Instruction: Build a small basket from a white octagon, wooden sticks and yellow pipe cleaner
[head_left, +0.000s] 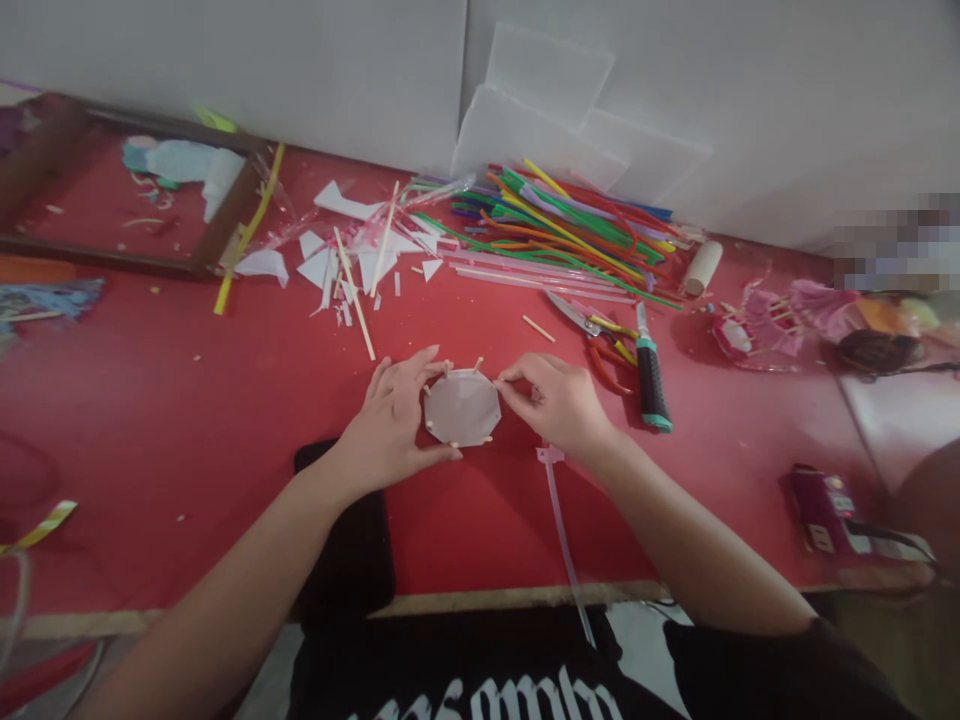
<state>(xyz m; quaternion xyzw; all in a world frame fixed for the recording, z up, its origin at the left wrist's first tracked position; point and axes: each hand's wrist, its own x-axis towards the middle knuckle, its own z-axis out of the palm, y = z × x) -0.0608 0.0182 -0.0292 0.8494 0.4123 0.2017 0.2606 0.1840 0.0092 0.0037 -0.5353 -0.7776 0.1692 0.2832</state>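
The pale many-sided plate (463, 408) is between the two hands, over the red table (465, 540). It looks light, thin and fairly stiff; the short sticks round its rim could probably be knocked loose, so the edges between them seem the safest hold. The left hand (394, 415) cups its left side, thumb at the lower edge; the right hand (559, 400) pinches narrowly at the upper right corner – on a stick or the edge itself, I cannot tell. Beyond, the cutter (652, 385) shows no readable brand – pale blackletter on the black shirt (330, 665) is cut off, not surely legible
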